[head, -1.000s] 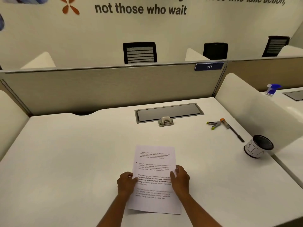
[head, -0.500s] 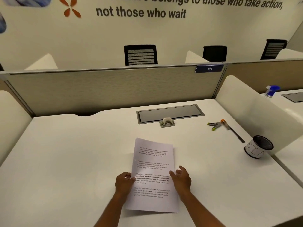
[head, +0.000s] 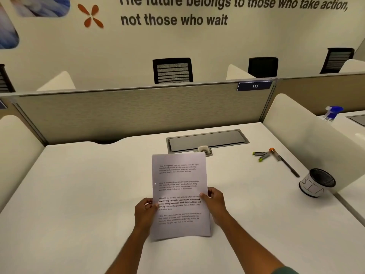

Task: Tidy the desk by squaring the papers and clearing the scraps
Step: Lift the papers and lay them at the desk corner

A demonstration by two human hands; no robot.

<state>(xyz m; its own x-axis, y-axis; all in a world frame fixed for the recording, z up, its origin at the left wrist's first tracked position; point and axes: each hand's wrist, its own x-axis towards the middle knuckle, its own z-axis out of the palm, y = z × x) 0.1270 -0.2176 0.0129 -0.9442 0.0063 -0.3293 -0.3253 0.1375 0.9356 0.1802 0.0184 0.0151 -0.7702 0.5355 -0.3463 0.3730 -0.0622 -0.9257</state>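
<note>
Fingers of left hand [head: 145, 211] and right hand [head: 214, 200] pinch opposite edges of printed white paper sheets [head: 178, 194], raised above white desk [head: 79, 194].

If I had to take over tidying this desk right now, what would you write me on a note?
Left hand and right hand each grip a side edge of the papers, raised upright above the desk.
Papers look gathered into one stack; whether the edges are fully square is hard to tell.
The cup marked BIN stands at the right, near the pen and stapler.
Left: tap the stack even, lay it down. No scraps visible.
</note>
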